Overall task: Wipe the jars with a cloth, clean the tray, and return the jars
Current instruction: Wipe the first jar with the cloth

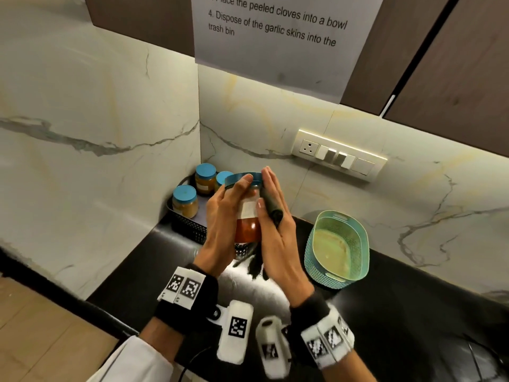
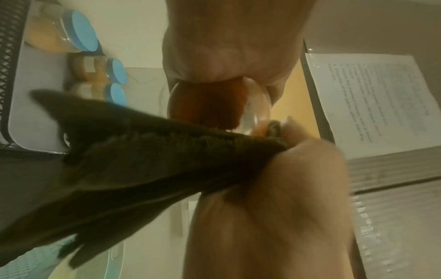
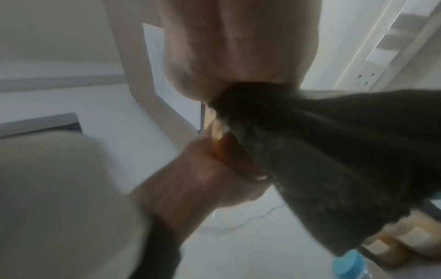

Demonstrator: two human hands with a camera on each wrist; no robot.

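My left hand (image 1: 228, 205) grips a glass jar (image 1: 248, 230) with red-orange contents and a blue lid (image 1: 242, 179), holding it above the black counter. My right hand (image 1: 275, 216) lies along the jar's right side with its fingers straight, a dark cloth (image 1: 271, 206) pinched under the thumb against the glass. The cloth's loose end hangs below the jar. In the left wrist view the jar's base (image 2: 210, 105) sits above the cloth (image 2: 143, 160). A black mesh tray (image 1: 187, 227) in the corner holds three blue-lidded jars (image 1: 185, 201).
A teal plastic basket (image 1: 338, 246) stands on the black counter (image 1: 413, 312) to the right of my hands. Marble walls meet in a corner behind the tray. A socket panel (image 1: 338, 155) is on the right wall, and a printed sheet (image 1: 275, 28) hangs above.
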